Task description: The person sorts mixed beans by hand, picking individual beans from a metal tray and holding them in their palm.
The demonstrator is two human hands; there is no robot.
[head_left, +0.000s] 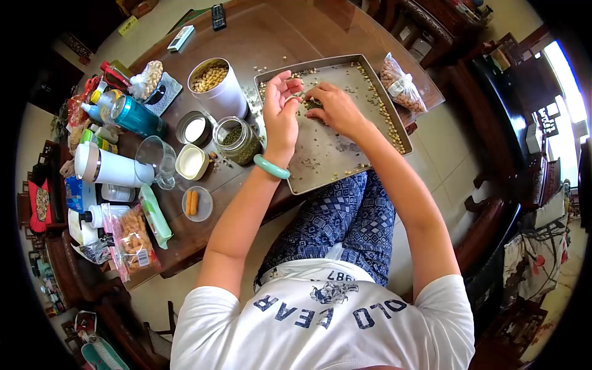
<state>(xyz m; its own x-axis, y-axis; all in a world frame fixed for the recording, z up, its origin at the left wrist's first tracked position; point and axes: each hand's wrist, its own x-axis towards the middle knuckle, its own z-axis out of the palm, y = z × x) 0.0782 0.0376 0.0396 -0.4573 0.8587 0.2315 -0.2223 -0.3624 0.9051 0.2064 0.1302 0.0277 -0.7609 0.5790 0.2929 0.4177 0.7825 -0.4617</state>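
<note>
Left hand [281,120] half-open, right hand [336,108] curled, its hold unclear, over the tray [311,140]; beside it, the jar [239,148] sits part-filled, green beans [313,105] inside it awaiting gathering!

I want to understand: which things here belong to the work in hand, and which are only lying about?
In the work:
left hand, open
right hand, at small green beans
metal tray
yellow beans along its edge
probably glass jar and tall canister

Apparently lying about:
teal tumbler
white remote
dark remote
snack bag
green packet
</note>
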